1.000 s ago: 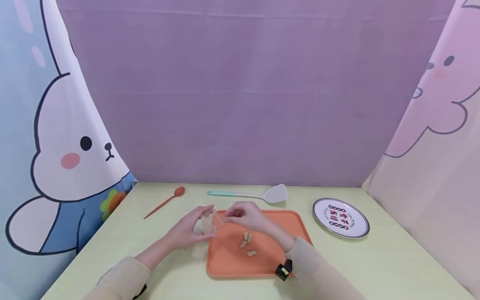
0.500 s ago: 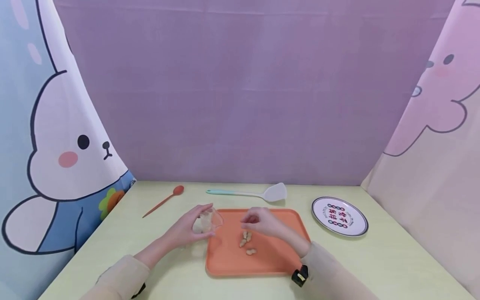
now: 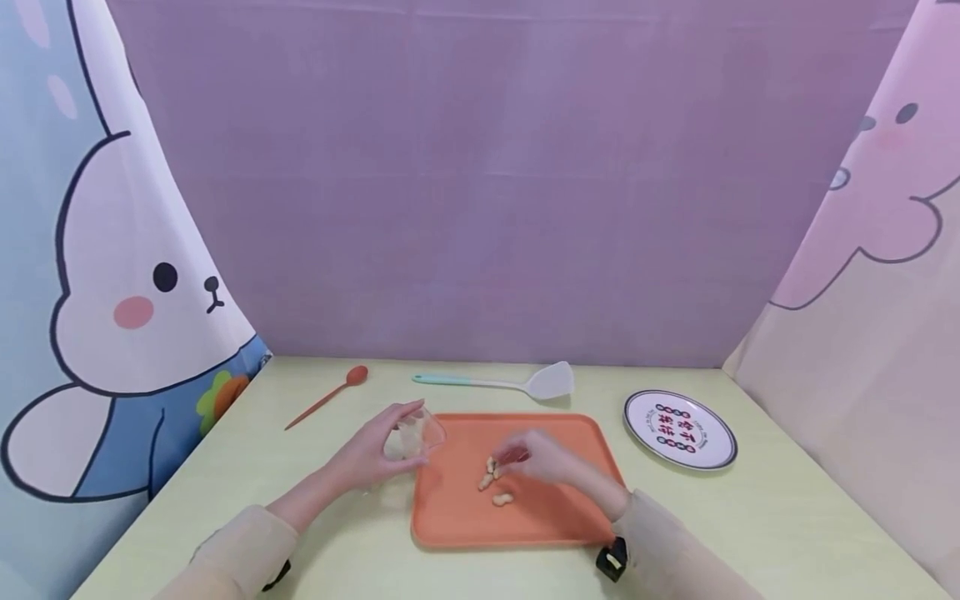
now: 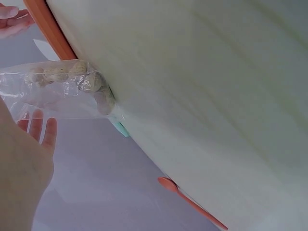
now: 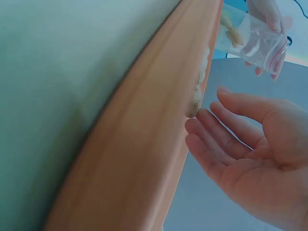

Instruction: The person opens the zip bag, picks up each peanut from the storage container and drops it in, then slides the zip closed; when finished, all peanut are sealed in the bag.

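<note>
My left hand [image 3: 372, 450] grips a clear zip bag [image 3: 407, 438] over the left edge of the orange tray [image 3: 453, 527]. Several peanuts in their shells [image 4: 57, 73] show through the plastic in the left wrist view. On the tray lie several loose peanuts; a single peanut [image 3: 502, 499] sits a little nearer the front than the small cluster. My right hand [image 3: 546, 459] reaches down to that cluster. In the right wrist view its thumb and fingers are apart and lightly bent, with the fingertips right at a peanut [image 5: 196, 102].
A red spoon [image 3: 357, 376] lies at the back left of the table. Behind the tray is a spatula [image 3: 551, 381] with a mint handle. A white plate [image 3: 680, 429] with red characters stands right of the tray. Purple cloth [image 3: 480, 208] hangs behind the table.
My right hand has moved from the bag's mouth to the right and down to the peanuts on the tray. The left hand keeps holding the bag in nearly the same place.
</note>
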